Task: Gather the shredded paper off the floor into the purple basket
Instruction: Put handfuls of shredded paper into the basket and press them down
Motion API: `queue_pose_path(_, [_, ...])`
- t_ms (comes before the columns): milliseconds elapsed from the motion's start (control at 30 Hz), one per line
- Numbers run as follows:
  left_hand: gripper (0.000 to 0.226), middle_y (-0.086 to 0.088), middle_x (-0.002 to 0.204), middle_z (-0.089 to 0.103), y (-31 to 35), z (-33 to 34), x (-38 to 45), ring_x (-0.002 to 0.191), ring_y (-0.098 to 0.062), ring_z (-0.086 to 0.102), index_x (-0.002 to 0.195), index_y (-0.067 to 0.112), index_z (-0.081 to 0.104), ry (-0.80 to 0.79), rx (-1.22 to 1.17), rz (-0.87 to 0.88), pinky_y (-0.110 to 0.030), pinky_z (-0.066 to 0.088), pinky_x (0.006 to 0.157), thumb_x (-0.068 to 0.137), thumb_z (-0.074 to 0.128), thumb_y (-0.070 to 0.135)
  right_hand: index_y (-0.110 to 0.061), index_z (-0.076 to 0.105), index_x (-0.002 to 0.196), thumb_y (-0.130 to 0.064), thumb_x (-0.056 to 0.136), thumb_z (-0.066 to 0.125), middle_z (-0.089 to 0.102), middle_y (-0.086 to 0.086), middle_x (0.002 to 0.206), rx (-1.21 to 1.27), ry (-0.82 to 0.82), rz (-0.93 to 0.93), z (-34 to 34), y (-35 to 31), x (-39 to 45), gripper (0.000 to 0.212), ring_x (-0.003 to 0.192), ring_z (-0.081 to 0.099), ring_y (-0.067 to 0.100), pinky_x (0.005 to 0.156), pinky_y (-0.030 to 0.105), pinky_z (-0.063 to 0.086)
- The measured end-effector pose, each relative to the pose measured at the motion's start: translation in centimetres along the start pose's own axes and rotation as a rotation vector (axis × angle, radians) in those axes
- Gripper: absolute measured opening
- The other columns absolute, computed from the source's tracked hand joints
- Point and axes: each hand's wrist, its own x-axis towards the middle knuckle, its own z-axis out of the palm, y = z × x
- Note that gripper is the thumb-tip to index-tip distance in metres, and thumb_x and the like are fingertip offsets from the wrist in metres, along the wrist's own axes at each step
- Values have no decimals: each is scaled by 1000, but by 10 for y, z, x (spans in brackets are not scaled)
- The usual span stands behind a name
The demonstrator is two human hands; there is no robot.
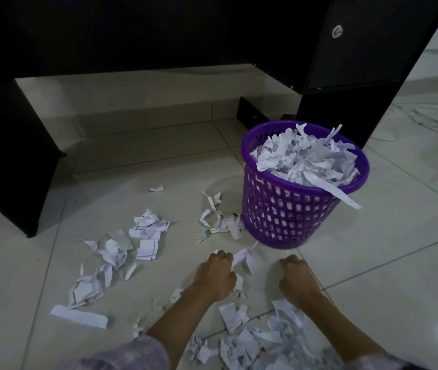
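While my left hand (216, 273) curls round a few white strips (243, 259) low over the floor (388, 263), just short of the purple basket (287, 209), my right hand (296, 276) sits beside it with fingers curled under; I think it holds nothing, though the dim light and the angle hide the palm, so I cannot say for sure. The basket already brims with shredded paper (306, 158), and one long strip (343, 197) droops over its near rim. Much still lies on the tiles: a scatter (116, 252) towards the dark desk (12, 145) on the left, a small knot (220, 222) touching the basket's foot, and a thick drift (252, 340) between my forearms. My worry is the fill level (heaped above the rim). Dropping another handful on top could push loose strips over the side, and a knock from my wrist might tip the light basket.
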Motion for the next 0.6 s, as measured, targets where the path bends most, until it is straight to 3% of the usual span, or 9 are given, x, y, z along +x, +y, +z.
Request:
queue_pose_path(133, [38,-10,134,47,-3,1,2,124,-24,43,132,8,46,0,22,4,-35,41,100,96,43,23,-14,59,125,-7,93,47,58,4,125,-10,11,-156,11,-22,-13,36,113,56,16,97,24,47])
queue_pose_path(300, [39,-11,133,48,-5,-4,5,122,-26,45,133,10,46,8,44,-23,-38,42,98,95,43,22,-13,59,126,-4,91,53,54,5,130,117,112,-298,-7,-51,14,36,113,56,16,96,22,45])
queue_pose_path(433, [40,-12,135,46,-19,-20,16,125,-28,42,136,14,46,55,41,-26,-35,40,97,96,43,22,-14,40,142,-5,92,52,33,3,151,145,142,-324,-16,-93,55,52,139,33,19,113,31,33])
queue_pose_path(600, [44,-10,137,43,-45,-28,37,124,-26,42,136,10,42,123,18,-89,-36,42,97,94,46,22,-22,17,152,-18,98,45,3,-2,161,5,31,-286,-16,-114,98,61,148,7,24,118,37,22])
